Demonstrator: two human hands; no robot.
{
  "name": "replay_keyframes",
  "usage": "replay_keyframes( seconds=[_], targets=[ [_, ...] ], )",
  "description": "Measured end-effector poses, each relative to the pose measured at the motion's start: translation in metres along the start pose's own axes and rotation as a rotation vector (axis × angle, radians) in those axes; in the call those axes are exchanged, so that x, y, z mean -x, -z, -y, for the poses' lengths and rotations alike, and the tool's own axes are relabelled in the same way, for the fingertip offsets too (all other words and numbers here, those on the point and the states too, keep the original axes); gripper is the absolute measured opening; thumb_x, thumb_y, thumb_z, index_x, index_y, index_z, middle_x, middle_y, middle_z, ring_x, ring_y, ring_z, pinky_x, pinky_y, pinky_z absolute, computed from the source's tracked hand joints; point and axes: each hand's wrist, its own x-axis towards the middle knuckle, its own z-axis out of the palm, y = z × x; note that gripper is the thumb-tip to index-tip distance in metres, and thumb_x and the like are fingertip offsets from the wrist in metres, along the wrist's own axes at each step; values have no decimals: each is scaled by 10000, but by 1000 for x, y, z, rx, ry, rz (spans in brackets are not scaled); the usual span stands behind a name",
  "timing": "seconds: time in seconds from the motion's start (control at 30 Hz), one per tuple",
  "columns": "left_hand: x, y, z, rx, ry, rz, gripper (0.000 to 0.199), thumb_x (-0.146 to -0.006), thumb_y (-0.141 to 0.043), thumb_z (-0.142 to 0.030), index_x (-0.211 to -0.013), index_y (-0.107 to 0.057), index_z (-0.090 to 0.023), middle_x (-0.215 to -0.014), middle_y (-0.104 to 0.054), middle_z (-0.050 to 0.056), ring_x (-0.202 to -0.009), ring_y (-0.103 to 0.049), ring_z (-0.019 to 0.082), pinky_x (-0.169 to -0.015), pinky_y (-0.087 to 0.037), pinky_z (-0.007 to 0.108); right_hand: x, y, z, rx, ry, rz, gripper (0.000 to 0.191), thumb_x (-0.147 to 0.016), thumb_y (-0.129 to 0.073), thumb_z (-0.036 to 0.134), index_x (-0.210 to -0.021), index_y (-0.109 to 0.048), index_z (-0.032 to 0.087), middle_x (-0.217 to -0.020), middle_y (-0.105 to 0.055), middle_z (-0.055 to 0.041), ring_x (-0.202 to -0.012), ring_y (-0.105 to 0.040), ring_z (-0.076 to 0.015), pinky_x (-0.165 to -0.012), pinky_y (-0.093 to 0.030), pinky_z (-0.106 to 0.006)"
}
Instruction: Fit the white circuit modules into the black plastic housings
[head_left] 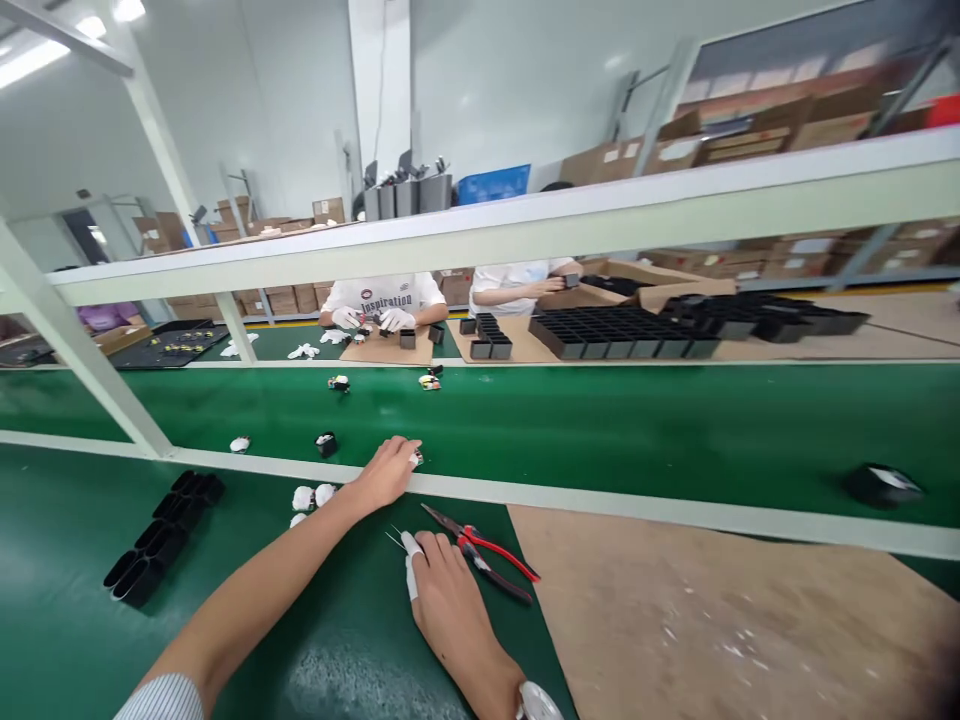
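Observation:
My left hand reaches over the pale rail onto the green belt, its fingers closed around a small white part with dark and reddish bits, mostly hidden by the fingers. Nearer to me, my right hand rests low over the green bench top with white covers on its thumb side. Two thin metal tips of tweezers stick out from it. Just to its right lie long-nose pliers with red and black handles. Several white parts sit beside my left forearm.
Black open sleeves stand in rows at left. A brown board covers the bench at right. On the belt lie small wired parts and a black housing. A frame post rises left. Across, gloved co-workers handle parts.

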Motion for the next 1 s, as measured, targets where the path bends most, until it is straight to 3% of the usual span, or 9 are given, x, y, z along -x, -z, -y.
replay_keyframes(
  seconds=[0.07,0.17,0.27,0.37,0.47,0.57,0.7,0.8,1.0],
  targets=[
    [20,19,-6,3,18,-12,470,-1027,-459,-183,-1495,-499,-179,-1348,-633,172,-1283,-623,308,-1130,-508,502,2,-3,-2,-6,9,-27,431,-794,-554,-20,-1165,-638,184,-1146,-662,-102,-1013,-586,-277,-865,-490,-416],
    [72,48,-20,20,24,18,469,-1032,-532,-275,-1498,-501,-226,-1316,-650,138,-1215,-659,291,-1066,-547,436,1,-3,-2,-15,29,-67,451,-822,-523,-17,-1218,-617,176,-1115,-670,-107,-993,-596,-283,-832,-506,-421],
    [129,68,-28,16,37,132,462,-969,-670,-326,-1421,-596,-265,-1205,-697,106,-1102,-701,293,-956,-575,391,-2,4,-1,-27,43,-87,442,-854,-507,-15,-1244,-617,161,-1143,-675,-135,-988,-604,-294,-818,-523,-437],
    [161,84,-19,10,60,251,494,-910,-771,-486,-1344,-675,-270,-1119,-728,89,-1006,-727,286,-887,-586,368,-7,15,9,-103,77,-96,452,-885,-483,-12,-1280,-620,162,-1207,-669,-150,-1028,-609,-294,-841,-536,-442],
    [159,104,17,-55,143,128,349,-980,-690,-505,-1244,-738,-283,-1204,-745,83,-1136,-703,277,-1014,-557,374,-11,25,32,-251,143,-63,448,-955,-472,42,-1367,-587,172,-1296,-655,-148,-1080,-613,-283,-879,-550,-440],
    [140,124,71,-158,313,-22,305,-1063,-558,-331,-1312,-706,-237,-1351,-688,141,-1276,-634,318,-1114,-497,490,-11,31,56,-334,198,42,329,-1002,-560,184,-1326,-613,212,-1434,-611,-136,-1171,-605,-310,-923,-569,-481],
    [126,126,129,-256,502,-125,351,-1025,-655,-295,-1350,-646,-164,-1414,-626,172,-1288,-616,345,-1077,-516,585,-9,34,64,-424,229,107,177,-979,-620,191,-1152,-639,220,-1302,-672,-114,-1106,-652,-291,-905,-600,-476],
    [126,112,146,-279,534,-153,365,-1020,-686,-350,-1330,-636,-163,-1364,-646,120,-1193,-667,283,-1010,-579,517,-7,37,55,-552,206,64,168,-985,-560,130,-1113,-613,224,-1203,-682,-105,-1044,-684,-245,-892,-618,-423],
    [139,97,136,-266,466,-181,195,-1036,-630,-236,-1202,-702,-163,-1243,-694,110,-1145,-677,262,-1018,-570,489,2,42,36,-597,222,96,520,-938,-430,30,-1417,-536,203,-1419,-645,-138,-1291,-653,-234,-1068,-588,-413]
  ],
)
